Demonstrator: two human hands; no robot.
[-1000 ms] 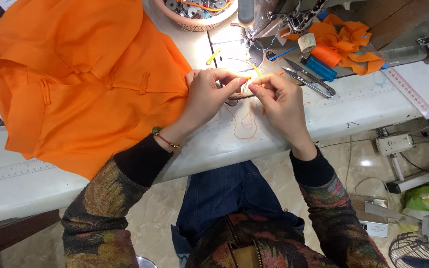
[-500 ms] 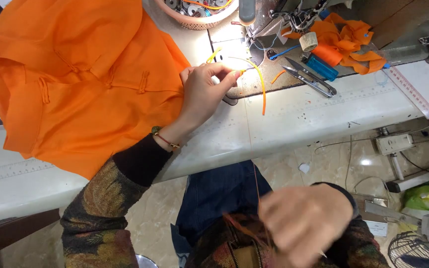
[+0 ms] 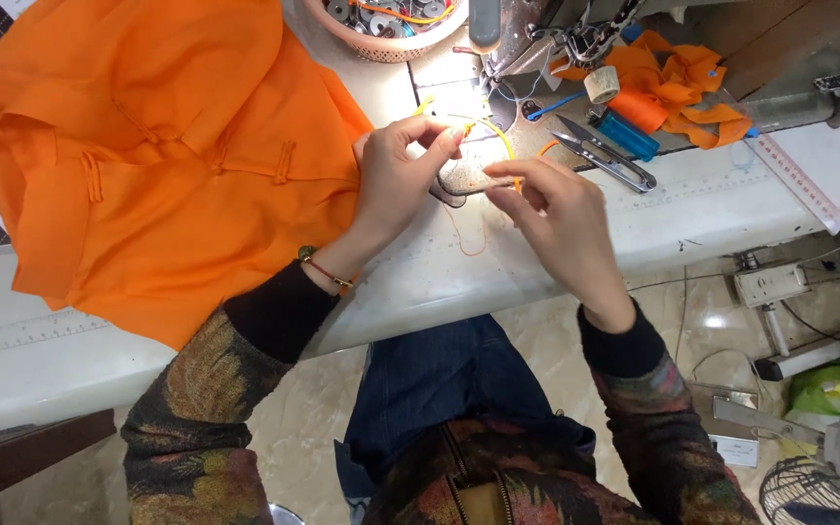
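At the bottom of the frame we see our dark blue jeans (image 3: 449, 389) and flowery sleeves. Just above them runs the near edge of the long white table (image 3: 634, 243).

Our right hand (image 3: 561, 219) sits in the middle of the frame. Its fingers are pinched shut on the end of a thin orange cord (image 3: 503, 146). A fine orange thread (image 3: 469, 233) hangs in a loop under the hand, on the table top.

Our left hand (image 3: 396, 175) is just to the left, almost touching the right one. Its fingertips (image 3: 449, 141) pinch the other part of the cord. Both hands are equally close to it. The cord curves up and over between the two hands, so its long way goes left to right.

To the left lies the big orange cloth garment with knot buttons (image 3: 167, 165), touching the left hand. There is little free room that side.

To the right the table is barer. Farther up and right lie small silver thread snips (image 3: 605, 156), a blue lighter (image 3: 629, 136) and orange cloth scraps (image 3: 673, 83).

At the top sit a pink round basket of bobbins (image 3: 381, 24) and the grey sewing machine (image 3: 537, 39).
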